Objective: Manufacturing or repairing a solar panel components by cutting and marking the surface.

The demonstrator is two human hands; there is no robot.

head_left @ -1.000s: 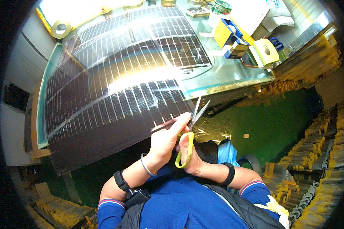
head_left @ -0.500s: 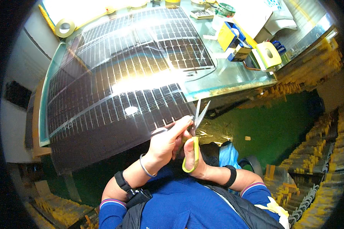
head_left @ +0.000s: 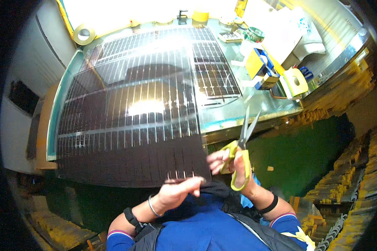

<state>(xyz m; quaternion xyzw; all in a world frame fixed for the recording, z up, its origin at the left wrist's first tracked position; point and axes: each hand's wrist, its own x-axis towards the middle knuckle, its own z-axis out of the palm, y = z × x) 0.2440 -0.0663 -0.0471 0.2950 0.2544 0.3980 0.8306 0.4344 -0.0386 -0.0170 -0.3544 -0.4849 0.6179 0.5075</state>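
Table (head_left: 259, 113) bears printed packaging (head_left: 309, 37), right hand (head_left: 240, 172) scissors (head_left: 241, 144).

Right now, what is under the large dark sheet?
Past the right edge of the dark sheet, part of another gridded sheet shows on the tabletop; what the dark sheet covers, I cannot make out.

We note a washed-out white top, hot glare patch on the dark panel (head_left: 155, 155), dim green floor (head_left: 297, 154), right hand's fingers (head_left: 215, 160) motion-blurred, fisheye edges bowed, corners black.
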